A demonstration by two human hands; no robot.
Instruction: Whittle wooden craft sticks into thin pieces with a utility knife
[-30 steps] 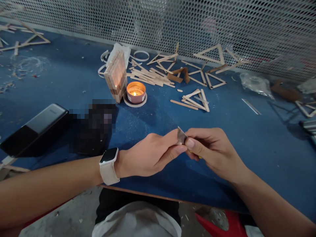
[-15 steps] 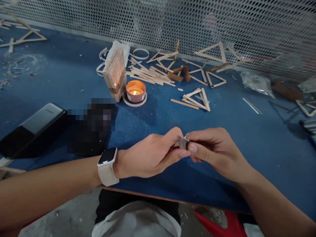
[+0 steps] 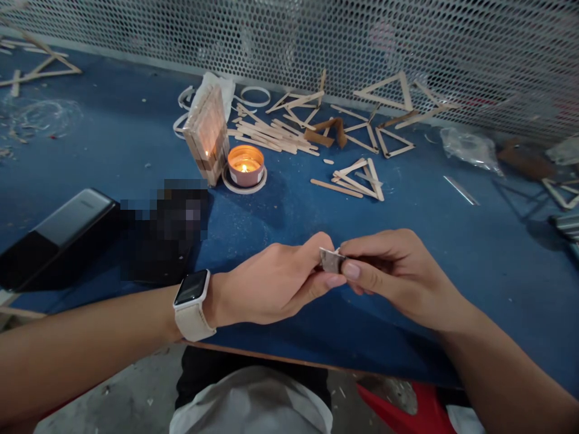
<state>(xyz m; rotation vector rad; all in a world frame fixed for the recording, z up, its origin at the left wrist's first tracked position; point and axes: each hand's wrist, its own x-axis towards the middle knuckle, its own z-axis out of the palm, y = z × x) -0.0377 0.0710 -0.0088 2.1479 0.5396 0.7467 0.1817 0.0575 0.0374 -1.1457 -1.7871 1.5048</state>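
Observation:
Over the near part of the blue table, my two hands meet. My right hand (image 3: 393, 271) is closed, pinching a small flat grey metal blade (image 3: 332, 260) between thumb and fingers. The blade's free end reaches to my left hand (image 3: 275, 280), whose thumb and forefinger curl together around it. A tiny pale tip shows above the blade between the hands; what else my left fingers hold is hidden. Beyond the hands lie a triangle of craft sticks (image 3: 360, 179) and a single loose stick (image 3: 336, 188).
A lit candle (image 3: 245, 175) in a tin burns beside an upright wooden block (image 3: 205, 135). A pile of craft sticks (image 3: 266, 135) and several stick triangles lie along the perforated metal screen (image 3: 289, 48). On the left are a black box (image 3: 58, 235) and a blurred dark object (image 3: 167, 235).
The blade has turned slightly, so more of its flat face shows. Both hands keep their grip in nearly the same place. The view has shifted a little.

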